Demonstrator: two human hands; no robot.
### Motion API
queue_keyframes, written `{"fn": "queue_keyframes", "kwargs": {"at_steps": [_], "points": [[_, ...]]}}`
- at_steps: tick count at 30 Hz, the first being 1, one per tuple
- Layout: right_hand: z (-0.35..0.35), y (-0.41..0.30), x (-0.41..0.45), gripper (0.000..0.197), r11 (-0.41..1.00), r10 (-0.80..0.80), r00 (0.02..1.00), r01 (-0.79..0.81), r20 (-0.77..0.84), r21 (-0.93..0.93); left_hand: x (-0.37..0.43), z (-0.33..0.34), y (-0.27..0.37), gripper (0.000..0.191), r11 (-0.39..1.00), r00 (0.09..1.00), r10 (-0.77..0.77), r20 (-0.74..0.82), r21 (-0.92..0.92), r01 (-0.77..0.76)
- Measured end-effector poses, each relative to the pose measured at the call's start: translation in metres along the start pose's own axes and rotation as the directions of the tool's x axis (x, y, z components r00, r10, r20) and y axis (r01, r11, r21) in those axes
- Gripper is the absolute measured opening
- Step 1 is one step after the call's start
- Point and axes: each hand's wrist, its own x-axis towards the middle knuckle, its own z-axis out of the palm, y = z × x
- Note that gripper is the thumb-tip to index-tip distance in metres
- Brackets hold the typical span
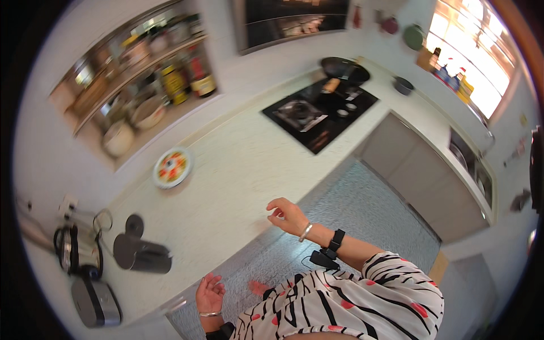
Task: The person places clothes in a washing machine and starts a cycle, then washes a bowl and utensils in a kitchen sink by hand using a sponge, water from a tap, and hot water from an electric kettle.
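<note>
My right hand (pixel 289 216) hangs empty over the front edge of the pale kitchen counter (pixel 238 187), its fingers loosely curled and apart. Lower down, my left hand (pixel 210 294) is by the same edge, palm up, holding nothing. A bracelet and a black strap circle each wrist. At the back of the counter lies a round white plate or lid with a red and yellow pattern (pixel 172 168). To the left of my hands stand a dark grey appliance (pixel 142 254), a glass electric kettle (pixel 78 250) and a grey box-shaped appliance (pixel 95 302).
A black gas hob (pixel 321 112) holds a wok (pixel 345 71); a small dark pot (pixel 403 85) stands beyond. The sink (pixel 469 163) is at the right. Bottles and bowls fill the wall shelf (pixel 170 112). Cables run near the wall socket (pixel 68 207). Grey cabinets (pixel 420 170) border the floor.
</note>
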Motion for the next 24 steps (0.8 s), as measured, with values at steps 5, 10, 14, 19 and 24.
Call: {"fn": "queue_keyframes", "kwargs": {"at_steps": [5,10,14,19,24], "points": [[-0.145,0.074,-0.094,0.018,0.977,0.185,0.894,-0.212,-0.409,-0.021,0.027,0.121,-0.074,0.025,0.961,0.972,-0.168,0.166,0.246,0.125],[-0.267,0.113,-0.190,0.017,0.940,0.239,0.693,-0.342,-0.680,-0.018,0.053,0.260,-0.157,0.024,0.858,0.858,-0.379,0.346,0.478,0.186],[-0.344,0.140,-0.252,0.017,0.918,0.238,0.542,-0.396,-0.806,0.005,0.063,0.351,-0.226,0.023,0.782,0.772,-0.502,0.390,0.587,0.212],[-0.440,0.165,-0.318,0.017,0.860,0.261,0.311,-0.505,-0.914,0.073,0.083,0.460,-0.318,0.023,0.681,0.640,-0.639,0.426,0.701,0.214],[-0.540,0.188,-0.368,0.018,0.684,0.373,0.215,-0.721,-0.903,0.111,0.094,0.580,-0.411,0.021,0.637,0.538,-0.710,0.455,0.741,0.213]]}}
